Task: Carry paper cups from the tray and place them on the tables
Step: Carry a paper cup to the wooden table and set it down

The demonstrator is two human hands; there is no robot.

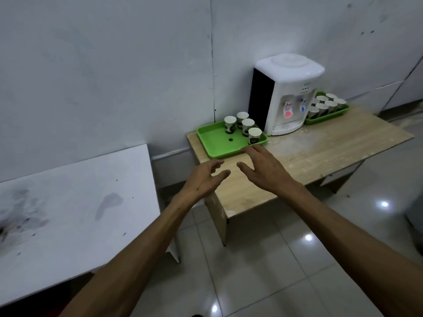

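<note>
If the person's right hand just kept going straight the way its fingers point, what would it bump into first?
Probably the near rim of the green tray, just ahead of the right hand; the closest paper cup stands beyond it. Depth is hard to judge here.

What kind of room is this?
Probably an office break corner: a tabletop water dispenser stands on a wooden table between two green trays of paper cups, with a tiled floor.

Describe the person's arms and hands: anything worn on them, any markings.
Both forearms are bare as far as the picture shows: no sleeves, gloves, watch, bracelets or rings visible. The left hand and right hand are uncovered. A few small dark spots dot the left forearm and wrist. No tattoos or bandages show.
</note>
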